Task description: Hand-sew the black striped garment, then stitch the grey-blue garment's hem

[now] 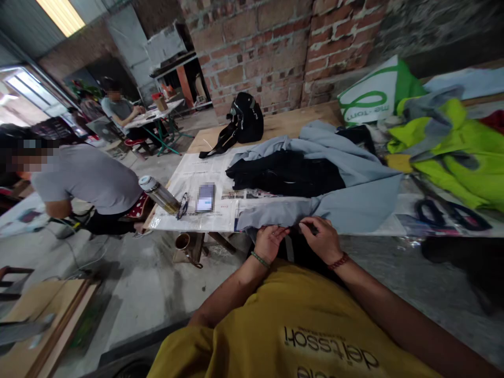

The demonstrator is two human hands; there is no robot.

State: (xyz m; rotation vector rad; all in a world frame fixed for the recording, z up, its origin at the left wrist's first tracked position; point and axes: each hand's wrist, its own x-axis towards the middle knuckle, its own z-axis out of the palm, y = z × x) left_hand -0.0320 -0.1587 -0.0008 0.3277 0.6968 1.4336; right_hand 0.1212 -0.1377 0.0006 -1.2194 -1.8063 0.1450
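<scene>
At the near edge of the table, my left hand point(271, 242) and my right hand point(322, 240) face each other a short gap apart. Both have their fingers pinched together, and whatever lies between the fingertips is too small to make out. Just beyond them a light grey garment point(360, 202) is spread over the table, and its near edge reaches my fingertips. A black cloth part point(287, 173) lies on the grey fabric. A green bead bracelet circles my left wrist, a dark red one my right.
A phone point(205, 197), a tilted clear bottle point(159, 195) and a black bag point(250, 118) occupy the table's left part. To the right are scissors point(452, 212), a bright yellow-green garment point(464, 157) and a green-white bag point(372, 92). One seated person point(92, 176) works at left, others farther back.
</scene>
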